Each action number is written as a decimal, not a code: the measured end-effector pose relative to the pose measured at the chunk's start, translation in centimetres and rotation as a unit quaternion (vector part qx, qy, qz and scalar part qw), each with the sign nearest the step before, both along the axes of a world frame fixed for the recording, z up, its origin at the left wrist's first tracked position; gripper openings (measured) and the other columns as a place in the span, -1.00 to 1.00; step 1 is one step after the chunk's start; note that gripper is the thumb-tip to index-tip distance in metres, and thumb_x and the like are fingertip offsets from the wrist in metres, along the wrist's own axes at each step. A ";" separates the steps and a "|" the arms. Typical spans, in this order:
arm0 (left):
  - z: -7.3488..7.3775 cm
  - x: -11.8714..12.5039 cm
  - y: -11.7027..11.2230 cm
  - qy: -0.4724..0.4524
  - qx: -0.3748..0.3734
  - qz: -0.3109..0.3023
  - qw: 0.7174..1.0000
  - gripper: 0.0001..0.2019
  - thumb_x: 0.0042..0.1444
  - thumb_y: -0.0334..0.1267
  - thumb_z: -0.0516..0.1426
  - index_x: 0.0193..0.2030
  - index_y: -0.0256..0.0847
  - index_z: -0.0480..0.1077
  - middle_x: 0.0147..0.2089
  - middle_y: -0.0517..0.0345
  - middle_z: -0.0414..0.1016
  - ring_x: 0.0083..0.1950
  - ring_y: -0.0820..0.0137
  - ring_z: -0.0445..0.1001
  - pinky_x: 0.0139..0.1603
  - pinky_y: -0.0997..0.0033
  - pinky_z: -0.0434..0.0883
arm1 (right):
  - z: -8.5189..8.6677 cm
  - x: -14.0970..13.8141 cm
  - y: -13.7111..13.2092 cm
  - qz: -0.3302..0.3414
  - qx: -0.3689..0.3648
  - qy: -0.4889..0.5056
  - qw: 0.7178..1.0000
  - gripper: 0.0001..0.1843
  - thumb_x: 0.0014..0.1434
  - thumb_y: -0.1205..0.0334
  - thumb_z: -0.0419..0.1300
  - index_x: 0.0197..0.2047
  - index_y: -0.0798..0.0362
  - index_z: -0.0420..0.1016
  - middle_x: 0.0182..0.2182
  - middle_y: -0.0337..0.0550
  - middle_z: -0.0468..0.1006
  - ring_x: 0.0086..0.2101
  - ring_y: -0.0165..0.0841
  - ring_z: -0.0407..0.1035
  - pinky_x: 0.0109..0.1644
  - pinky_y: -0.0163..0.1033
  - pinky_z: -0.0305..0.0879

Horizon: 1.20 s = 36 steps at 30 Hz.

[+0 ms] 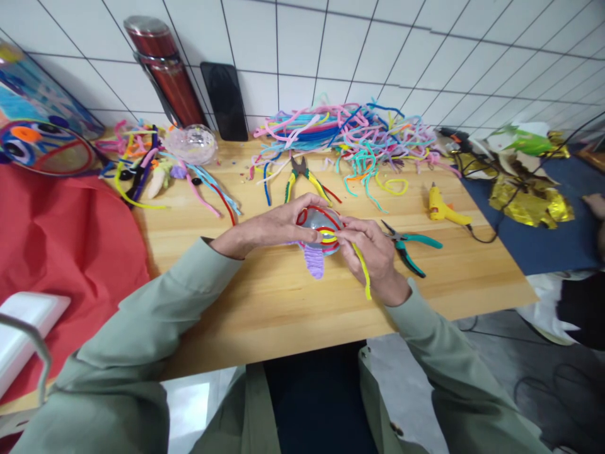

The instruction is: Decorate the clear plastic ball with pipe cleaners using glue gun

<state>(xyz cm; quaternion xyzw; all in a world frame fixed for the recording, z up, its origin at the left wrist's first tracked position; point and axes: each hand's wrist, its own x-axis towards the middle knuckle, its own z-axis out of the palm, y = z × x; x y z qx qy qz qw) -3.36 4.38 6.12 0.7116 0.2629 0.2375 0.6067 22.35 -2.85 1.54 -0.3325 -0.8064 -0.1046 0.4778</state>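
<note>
My left hand [276, 225] is curled around a small clear plastic ball [320, 222] wrapped with red pipe cleaners, held over the wooden table [265, 296]. A purple fuzzy coil [314, 260] hangs below the ball. My right hand [373, 255] pinches a yellow pipe cleaner [363, 272] against the ball's front; its loose end trails down past my wrist. Both sleeves are pale green.
A big heap of coloured pipe cleaners [345, 135] lies at the back. Yellow-handled pliers [302, 180], teal-handled pliers [410, 244] and a yellow glue gun [443, 208] lie near my hands. A red flask [163, 69], a phone [224, 101], red cloth [61, 233] and gold foil [529, 198] surround the table.
</note>
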 end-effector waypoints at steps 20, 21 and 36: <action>-0.8 0.0 0.0 -0.005 -0.027 0.025 0.999 -0.40 0.14 -0.03 0.49 0.25 -0.11 0.45 0.15 0.05 0.66 0.18 0.15 0.60 0.17 0.17 0.54 | 0.1 0.5 -0.3 0.011 -0.009 -0.024 1.000 -0.62 0.45 0.52 0.29 0.17 -0.06 0.73 -0.06 -0.04 0.78 0.10 -0.12 0.79 0.14 -0.01 0.83; -0.8 0.0 0.0 -0.005 -0.028 0.024 0.999 -0.40 0.15 -0.04 0.49 0.26 -0.11 0.45 0.15 0.05 0.65 0.19 0.15 0.60 0.17 0.18 0.54 | 0.1 0.5 -0.2 0.013 -0.008 -0.022 1.000 -0.64 0.45 0.52 0.29 0.16 -0.05 0.74 -0.07 -0.04 0.78 0.10 -0.11 0.79 0.13 0.00 0.83; -0.3 0.2 0.0 0.010 -0.016 0.038 0.999 -0.36 0.14 0.05 0.52 0.27 -0.12 0.49 0.23 0.01 0.65 0.18 0.18 0.61 0.15 0.22 0.56 | -0.5 0.7 0.0 0.011 -0.033 0.003 0.999 -0.65 0.48 0.48 0.31 0.13 -0.11 0.79 -0.05 -0.04 0.82 0.11 -0.11 0.80 0.15 0.03 0.84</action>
